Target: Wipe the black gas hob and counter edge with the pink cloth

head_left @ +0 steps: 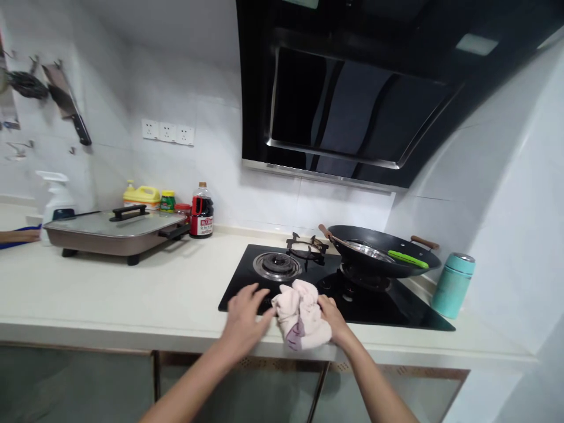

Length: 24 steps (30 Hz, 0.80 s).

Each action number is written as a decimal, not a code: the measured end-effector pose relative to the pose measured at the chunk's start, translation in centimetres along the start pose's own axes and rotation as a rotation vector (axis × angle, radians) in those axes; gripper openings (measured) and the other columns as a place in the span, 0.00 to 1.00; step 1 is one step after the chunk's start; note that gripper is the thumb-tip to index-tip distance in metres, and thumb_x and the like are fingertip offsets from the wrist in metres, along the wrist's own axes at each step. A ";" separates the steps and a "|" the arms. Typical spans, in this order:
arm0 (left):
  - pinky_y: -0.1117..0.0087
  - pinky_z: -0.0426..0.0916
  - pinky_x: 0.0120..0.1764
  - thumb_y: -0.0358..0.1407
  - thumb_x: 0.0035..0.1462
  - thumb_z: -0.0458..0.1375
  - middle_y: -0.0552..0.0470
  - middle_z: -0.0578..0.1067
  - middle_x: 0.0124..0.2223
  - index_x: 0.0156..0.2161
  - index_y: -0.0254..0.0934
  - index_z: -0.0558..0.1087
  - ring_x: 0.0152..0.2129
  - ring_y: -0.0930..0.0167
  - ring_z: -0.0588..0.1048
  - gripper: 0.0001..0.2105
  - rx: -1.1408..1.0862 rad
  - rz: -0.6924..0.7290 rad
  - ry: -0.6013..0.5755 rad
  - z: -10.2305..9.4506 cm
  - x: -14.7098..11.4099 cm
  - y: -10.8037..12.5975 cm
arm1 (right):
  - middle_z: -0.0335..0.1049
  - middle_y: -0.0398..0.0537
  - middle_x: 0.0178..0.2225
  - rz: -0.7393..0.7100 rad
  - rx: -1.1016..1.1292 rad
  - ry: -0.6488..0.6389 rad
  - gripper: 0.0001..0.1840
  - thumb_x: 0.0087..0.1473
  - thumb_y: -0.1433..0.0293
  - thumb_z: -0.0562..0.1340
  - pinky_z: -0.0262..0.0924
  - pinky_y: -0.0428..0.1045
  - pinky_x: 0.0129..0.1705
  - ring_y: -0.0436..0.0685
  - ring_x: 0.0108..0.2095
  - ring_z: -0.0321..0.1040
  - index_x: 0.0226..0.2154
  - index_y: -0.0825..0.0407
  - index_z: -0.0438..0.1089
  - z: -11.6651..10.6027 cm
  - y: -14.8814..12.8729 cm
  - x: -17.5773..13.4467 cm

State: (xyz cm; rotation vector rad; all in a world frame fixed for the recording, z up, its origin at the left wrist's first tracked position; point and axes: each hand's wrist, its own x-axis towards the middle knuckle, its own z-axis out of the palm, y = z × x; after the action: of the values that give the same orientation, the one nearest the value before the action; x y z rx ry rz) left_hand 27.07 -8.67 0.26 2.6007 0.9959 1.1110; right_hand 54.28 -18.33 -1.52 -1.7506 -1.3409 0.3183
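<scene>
From here I see the left hand (245, 317) stretched forward, splayed just beside the pale cloth (302, 314) the right hand (335, 320) grips.

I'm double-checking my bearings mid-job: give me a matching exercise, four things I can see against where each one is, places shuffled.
Things
1. Pink cloth
2. Wok
3. Turquoise flask
4. Lidded pan

Places
A. On the counter, right of the cooktop
B. In the right hand
C. On the counter, left of the cooktop
D. Over a burner on the cooktop's right side

Pairs: 1-B, 2-D, 3-A, 4-C
</scene>
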 end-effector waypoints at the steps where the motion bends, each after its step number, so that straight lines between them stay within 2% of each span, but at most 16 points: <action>1: 0.44 0.59 0.64 0.48 0.63 0.57 0.40 0.66 0.69 0.65 0.47 0.70 0.66 0.51 0.62 0.27 -0.054 0.064 -0.057 0.7 0.1 1.8 | 0.72 0.49 0.41 -0.012 -0.061 0.002 0.09 0.53 0.61 0.62 0.57 0.55 0.50 0.62 0.46 0.62 0.33 0.48 0.72 0.8 -0.3 0.3; 4: 0.36 0.53 0.64 0.53 0.56 0.63 0.41 0.55 0.75 0.68 0.51 0.67 0.71 0.41 0.51 0.35 -0.055 0.031 -0.280 2.6 0.6 6.4 | 0.72 0.48 0.42 -0.062 -0.196 -0.013 0.08 0.56 0.66 0.59 0.55 0.53 0.50 0.61 0.46 0.61 0.36 0.46 0.74 1.9 -1.0 0.4; 6: 0.31 0.50 0.63 0.55 0.52 0.65 0.44 0.53 0.76 0.68 0.55 0.66 0.71 0.37 0.46 0.38 0.010 -0.026 -0.370 3.4 1.1 7.8 | 0.73 0.49 0.46 -0.098 -0.243 -0.016 0.12 0.58 0.67 0.57 0.55 0.53 0.51 0.61 0.48 0.62 0.40 0.45 0.76 0.9 -0.8 0.0; 9: 0.33 0.52 0.63 0.54 0.53 0.63 0.48 0.57 0.74 0.65 0.57 0.69 0.70 0.38 0.49 0.33 0.078 0.008 -0.384 3.9 1.7 7.4 | 0.73 0.49 0.53 -0.107 -0.339 0.125 0.17 0.62 0.62 0.55 0.55 0.56 0.54 0.63 0.53 0.63 0.45 0.43 0.78 -3.3 1.5 -1.1; 13: 0.42 0.61 0.60 0.48 0.61 0.57 0.50 0.66 0.69 0.61 0.54 0.73 0.65 0.46 0.59 0.23 0.101 0.097 -0.359 3.8 3.1 5.9 | 0.75 0.51 0.51 0.018 -0.574 0.432 0.21 0.63 0.60 0.52 0.60 0.57 0.51 0.64 0.51 0.68 0.42 0.45 0.80 -11.2 7.8 -2.8; 15: 0.44 0.62 0.60 0.47 0.63 0.55 0.51 0.69 0.67 0.60 0.53 0.73 0.64 0.48 0.60 0.22 0.088 0.112 -0.405 3.7 4.4 5.8 | 0.75 0.52 0.51 0.111 -0.703 0.490 0.22 0.63 0.60 0.51 0.61 0.58 0.50 0.65 0.50 0.69 0.41 0.46 0.80 -14.4 11.1 -3.7; 17: 0.45 0.63 0.60 0.46 0.64 0.53 0.52 0.70 0.66 0.61 0.53 0.73 0.64 0.50 0.61 0.22 0.086 0.109 -0.461 4.0 6.1 6.1 | 0.74 0.53 0.52 0.190 -0.789 0.508 0.23 0.63 0.60 0.51 0.62 0.60 0.50 0.67 0.50 0.69 0.42 0.46 0.80 -16.3 13.9 -4.5; 20: 0.44 0.61 0.62 0.46 0.66 0.51 0.53 0.69 0.68 0.63 0.53 0.71 0.65 0.50 0.60 0.23 0.137 0.088 -0.512 5.1 9.1 6.5 | 0.74 0.54 0.52 0.224 -0.825 0.503 0.25 0.64 0.56 0.50 0.62 0.62 0.51 0.68 0.51 0.69 0.44 0.47 0.79 -17.2 16.3 -5.3; 24: 0.41 0.58 0.63 0.50 0.66 0.50 0.51 0.63 0.72 0.66 0.52 0.68 0.67 0.50 0.57 0.25 0.174 0.092 -0.570 8.1 13.3 7.0 | 0.74 0.56 0.50 0.154 -0.820 0.491 0.28 0.64 0.50 0.49 0.63 0.62 0.51 0.68 0.49 0.69 0.44 0.50 0.77 -16.6 16.6 -5.5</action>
State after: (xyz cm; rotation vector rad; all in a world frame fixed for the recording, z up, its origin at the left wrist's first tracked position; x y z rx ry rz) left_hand 43.03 -4.72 4.88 2.8603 0.8684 0.2555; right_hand 73.83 -31.64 -6.21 -2.3878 -1.0246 -0.6409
